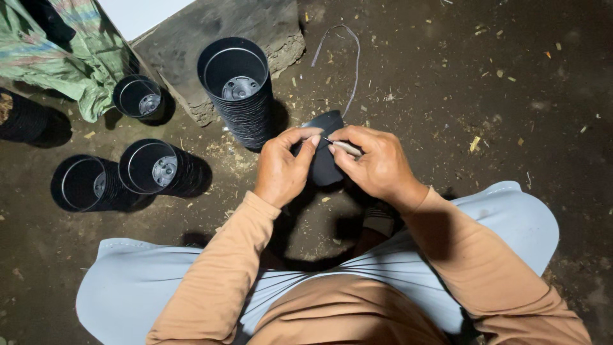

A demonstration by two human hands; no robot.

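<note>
Between the squatting person's knees, just above the dirt floor (485, 83), both hands meet on a single black plastic pot (324, 167). That pot lies tilted, its rounded end pointing away from the body toward the tall stack, its other end running down between the wrists, so its long axis runs roughly straight out from the chest. The left hand (283, 167) is clamped on the pot's left side, thumb and forefinger pinched over the upper wall. The right hand (377, 163) is closed around a slim pale-handled tool (345, 148), which looks like a small knife or awl; its thin point aims leftward and touches the pot's wall just beside the left thumb. So the tool crosses the pot's axis from the right, and the two hands sit nearly touching, one either side of it. Beyond the hands, near the far end of the pot, stands a tall stack of nested black pots (239, 89) leaning against a rough stone block (191, 45). Further off to the left, well apart from the hands, are two shorter stacks of the same pots (153, 167) and (83, 184), and a single pot (139, 97) beside a green woven sack (76, 57). A loop of pale string (352, 61) lies on the floor past the held pot.
</note>
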